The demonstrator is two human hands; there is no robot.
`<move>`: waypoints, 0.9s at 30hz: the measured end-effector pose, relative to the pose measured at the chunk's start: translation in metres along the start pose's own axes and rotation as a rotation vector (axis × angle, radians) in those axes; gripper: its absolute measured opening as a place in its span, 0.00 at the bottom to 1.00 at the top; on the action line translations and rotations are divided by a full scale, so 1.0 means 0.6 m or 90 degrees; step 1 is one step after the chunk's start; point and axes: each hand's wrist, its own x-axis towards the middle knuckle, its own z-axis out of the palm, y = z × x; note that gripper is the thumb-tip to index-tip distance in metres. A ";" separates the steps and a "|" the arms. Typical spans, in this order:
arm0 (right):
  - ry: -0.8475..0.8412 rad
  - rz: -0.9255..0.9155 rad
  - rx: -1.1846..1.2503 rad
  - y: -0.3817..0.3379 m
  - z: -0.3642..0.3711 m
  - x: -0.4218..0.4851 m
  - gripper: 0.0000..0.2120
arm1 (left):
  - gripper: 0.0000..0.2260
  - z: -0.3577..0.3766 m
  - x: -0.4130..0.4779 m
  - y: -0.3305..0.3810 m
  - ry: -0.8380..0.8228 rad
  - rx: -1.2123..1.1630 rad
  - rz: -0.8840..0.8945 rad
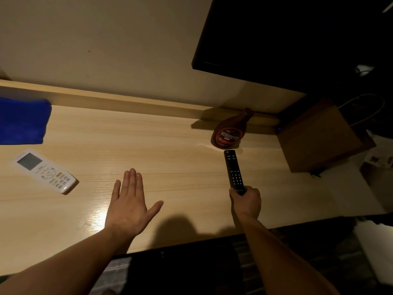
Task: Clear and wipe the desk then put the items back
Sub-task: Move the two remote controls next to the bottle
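The person leans over a pale wooden worktop (170, 158) under dim, warm light. Their right hand (246, 202), at the lower right of the frame, is closed around the near end of a slim black remote (233, 170); the fingers wrap its base and the rest of it points away from them, its far end just short of the syrup bottle. Whether that far end rests on the wood or floats just above it, I cannot tell. The left hand (129, 204), in the lower middle of the frame, is spread flat with the fingers together and the thumb out to the side, palm down over the wood, holding nothing.

The brown syrup bottle (230, 132) stands toward the back right of the worktop, close to the raised back ledge, its label facing the person. A white remote (45, 171) with a grey screen and coloured buttons lies flat at the left of the frame, turned at an angle. Beyond it, at the far left edge, a folded blue cloth (23, 121) lies on the wood against the ledge. A brown paper bag (321, 135) with a cord handle sits at the right end of the worktop, and a dark screen (265, 39) fills the upper right of the frame.
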 end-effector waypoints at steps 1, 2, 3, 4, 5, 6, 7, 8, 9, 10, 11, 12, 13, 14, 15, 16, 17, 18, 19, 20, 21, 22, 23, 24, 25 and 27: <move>-0.002 0.002 0.002 0.001 0.000 0.002 0.16 | 0.49 -0.001 0.000 0.000 0.001 0.001 0.002; -0.005 0.004 0.004 0.002 0.000 0.004 0.16 | 0.49 -0.001 -0.001 0.000 0.001 0.002 0.003; -0.008 0.006 0.006 0.002 -0.001 0.006 0.17 | 0.49 0.000 -0.001 0.000 0.000 0.001 0.002; -0.009 0.008 0.008 0.002 -0.001 0.007 0.17 | 0.49 -0.001 0.000 0.000 -0.004 0.000 0.001; -0.010 0.009 0.008 0.001 -0.001 0.007 0.17 | 0.49 -0.002 -0.001 0.000 -0.013 0.001 -0.001; -0.011 0.009 0.007 -0.001 -0.002 0.006 0.18 | 0.49 -0.002 -0.001 0.000 -0.018 0.001 -0.001; -0.014 0.008 0.005 -0.002 -0.003 0.005 0.18 | 0.49 -0.003 -0.001 -0.001 -0.018 -0.001 -0.001; -0.019 0.009 0.005 -0.002 -0.003 0.005 0.19 | 0.49 -0.002 -0.001 -0.001 -0.020 -0.004 -0.001; -0.025 0.010 0.002 -0.004 -0.004 0.004 0.21 | 0.49 -0.002 0.000 -0.002 -0.021 -0.008 -0.002; -0.029 0.010 -0.011 -0.006 -0.005 0.002 0.23 | 0.49 -0.002 -0.001 -0.002 -0.023 -0.011 -0.001; -0.029 0.004 -0.040 -0.007 -0.007 -0.002 0.25 | 0.49 -0.003 -0.001 -0.002 -0.025 -0.013 -0.001; -0.026 -0.009 -0.083 -0.010 -0.010 -0.006 0.29 | 0.49 -0.005 -0.001 -0.002 -0.031 -0.015 -0.002; -0.020 -0.029 -0.127 -0.013 -0.014 -0.012 0.34 | 0.49 -0.007 0.000 -0.001 -0.043 -0.018 -0.004; -0.013 -0.057 -0.160 -0.017 -0.018 -0.020 0.39 | 0.50 -0.011 0.001 0.000 -0.057 -0.022 -0.007; -0.008 -0.095 -0.179 -0.023 -0.021 -0.028 0.43 | 0.50 -0.016 0.002 0.001 -0.069 -0.029 -0.008; -0.010 -0.137 -0.188 -0.031 -0.023 -0.036 0.44 | 0.50 -0.022 0.003 0.001 -0.079 -0.043 -0.006; -0.023 -0.172 -0.189 -0.042 -0.023 -0.045 0.45 | 0.51 -0.030 0.002 -0.001 -0.091 -0.069 -0.001; -0.045 -0.201 -0.186 -0.055 -0.020 -0.054 0.45 | 0.50 -0.041 0.000 -0.005 -0.100 -0.099 0.009; -0.072 -0.224 -0.182 -0.071 -0.014 -0.063 0.46 | 0.50 -0.053 -0.006 -0.011 -0.095 -0.124 0.021; -0.098 -0.245 -0.179 -0.089 -0.006 -0.073 0.46 | 0.49 -0.066 -0.013 -0.020 -0.072 -0.136 0.033; -0.122 -0.268 -0.175 -0.109 0.003 -0.085 0.47 | 0.47 -0.079 -0.023 -0.032 -0.040 -0.139 0.036; -0.143 -0.292 -0.171 -0.130 0.015 -0.097 0.47 | 0.47 -0.091 -0.035 -0.046 -0.008 -0.139 0.025; -0.162 -0.315 -0.166 -0.153 0.029 -0.110 0.46 | 0.46 -0.102 -0.048 -0.063 0.017 -0.137 0.000; -0.180 -0.335 -0.160 -0.175 0.044 -0.125 0.46 | 0.47 -0.111 -0.061 -0.082 0.035 -0.131 -0.032; -0.198 -0.353 -0.157 -0.199 0.061 -0.141 0.45 | 0.47 -0.118 -0.074 -0.102 0.045 -0.122 -0.068; -0.236 -0.381 -0.149 -0.246 0.095 -0.178 0.44 | 0.48 -0.126 -0.100 -0.145 0.045 -0.107 -0.137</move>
